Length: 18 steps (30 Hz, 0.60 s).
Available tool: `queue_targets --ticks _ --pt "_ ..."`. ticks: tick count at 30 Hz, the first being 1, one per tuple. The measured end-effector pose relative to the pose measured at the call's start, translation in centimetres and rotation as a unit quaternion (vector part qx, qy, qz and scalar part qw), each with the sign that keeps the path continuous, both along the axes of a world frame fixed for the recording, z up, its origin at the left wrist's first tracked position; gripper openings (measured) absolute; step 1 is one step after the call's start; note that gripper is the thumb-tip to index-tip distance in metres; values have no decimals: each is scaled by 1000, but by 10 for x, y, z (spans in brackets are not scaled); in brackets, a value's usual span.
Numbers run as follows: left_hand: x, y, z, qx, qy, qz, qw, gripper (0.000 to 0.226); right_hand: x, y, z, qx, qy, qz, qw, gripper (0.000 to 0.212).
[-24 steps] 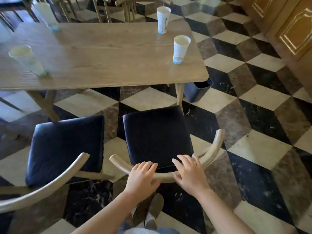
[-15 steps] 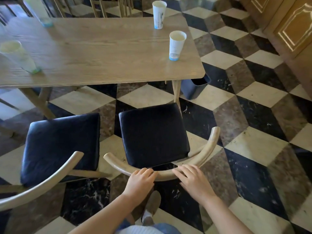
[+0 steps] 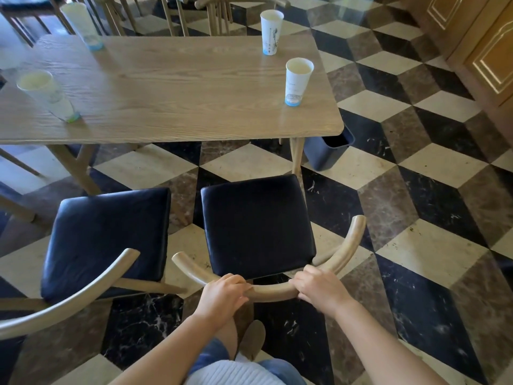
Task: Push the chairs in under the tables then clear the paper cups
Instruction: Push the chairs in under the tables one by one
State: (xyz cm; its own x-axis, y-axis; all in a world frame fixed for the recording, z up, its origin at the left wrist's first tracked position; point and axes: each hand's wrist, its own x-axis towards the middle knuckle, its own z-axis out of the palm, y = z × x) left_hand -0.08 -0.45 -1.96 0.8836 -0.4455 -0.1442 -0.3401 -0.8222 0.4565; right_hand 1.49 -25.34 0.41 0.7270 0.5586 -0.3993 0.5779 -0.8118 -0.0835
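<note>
Chair (image 3: pixel 256 226) with the dark cushion is still pulled out from the counter (image 3: pixel 172 90), seat well clear of the edge, so not tucked in yet. Compared with the frame half a second back, the grip is properly closed now: the left hand (image 3: pixel 222 294) and right hand (image 3: pixel 319 287) are both wrapped around the curved wooden backrest rail, fingers (image 3: pixel 236 282) clamped on it, where before they were only laid over it loosely. A second chair (image 3: pixel 108 237) is parked just beside it on the left, also out.

Four paper cups are left standing on the counter: one near the right edge (image 3: pixel 297 80), one further back (image 3: pixel 271 31), and two blurry ones at the left (image 3: pixel 47 97) and far left (image 3: pixel 82 25). Some printing and a blue band can be made out on the right-hand cups, but nothing is readable. A dark bin (image 3: pixel 327 151) is tucked by the counter's right leg.
</note>
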Motion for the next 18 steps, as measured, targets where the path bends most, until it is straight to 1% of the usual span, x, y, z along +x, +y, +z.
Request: queue_targets --ticks 4,8,10,13,18 --pt "10 -2 0 -4 -5 6 1000 22 9 -2 1 6 -7 -5 1000 22" --pt "29 1 3 3 3 40 999 23 27 8 -1 15 -23 -23 999 21" --pt "42 5 5 10 9 54 998 23 38 14 0 19 -30 -30 999 22" --pt "66 13 6 38 13 43 998 25 56 23 0 24 -37 -29 999 23" --pt "104 27 7 40 18 62 997 22 92 40 -3 21 -51 -37 998 21"
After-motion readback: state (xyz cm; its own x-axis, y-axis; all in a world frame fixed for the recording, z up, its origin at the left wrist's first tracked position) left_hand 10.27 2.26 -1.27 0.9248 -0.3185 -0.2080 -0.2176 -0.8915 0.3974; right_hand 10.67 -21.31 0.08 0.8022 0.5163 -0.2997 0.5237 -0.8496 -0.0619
